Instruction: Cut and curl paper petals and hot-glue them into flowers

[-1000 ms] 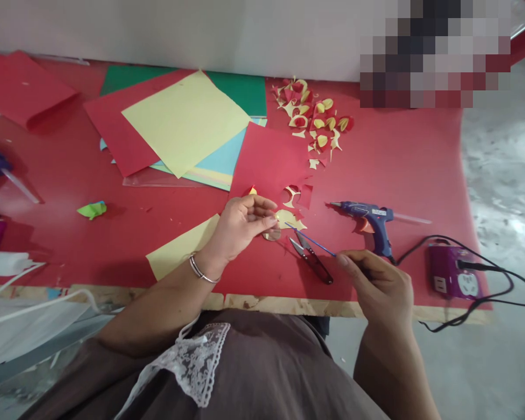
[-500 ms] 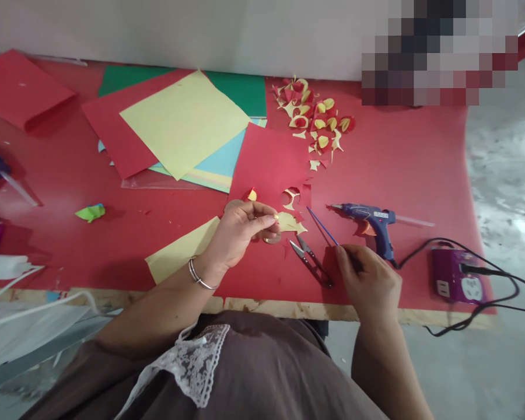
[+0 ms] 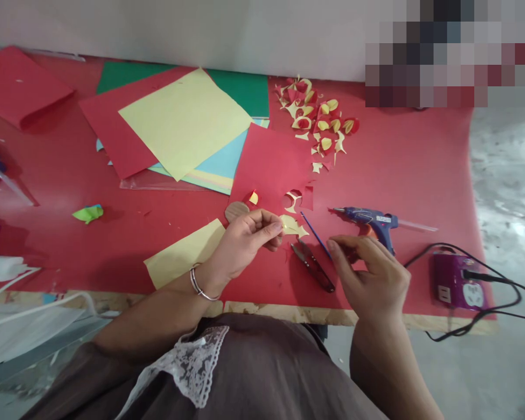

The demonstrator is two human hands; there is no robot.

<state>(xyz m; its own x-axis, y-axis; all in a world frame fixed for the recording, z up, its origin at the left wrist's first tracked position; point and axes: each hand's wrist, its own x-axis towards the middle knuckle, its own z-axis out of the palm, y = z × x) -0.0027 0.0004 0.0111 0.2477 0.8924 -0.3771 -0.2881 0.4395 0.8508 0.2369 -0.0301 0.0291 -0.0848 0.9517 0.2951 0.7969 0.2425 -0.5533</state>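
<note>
My left hand [image 3: 256, 236] pinches something tiny and yellowish at its fingertips, too small to name, beside a yellow paper scrap [image 3: 292, 225]. Between the thumb and fingers of my right hand [image 3: 370, 274] is the lower end of a thin blue stick [image 3: 315, 234], which points up and left. Dark snips [image 3: 312, 268] lie on the red table between my hands. A round wooden disc [image 3: 237, 212] shows just behind my left hand. Near it, a small red and yellow paper piece [image 3: 254, 197] rests on a red sheet [image 3: 275, 160].
A blue glue gun [image 3: 371, 220] lies beyond my right hand. Purple power socket [image 3: 459, 282] with black cables sits at right. Red and yellow cutouts [image 3: 324, 124] are heaped at the back; a yellow sheet [image 3: 186, 122] tops stacked paper. A green paper piece [image 3: 88, 213] lies left.
My right hand has shifted slightly left and down with the blue stick, whose tip is nearer the yellow scrap. My left hand has moved slightly right and down, uncovering more of the wooden disc.
</note>
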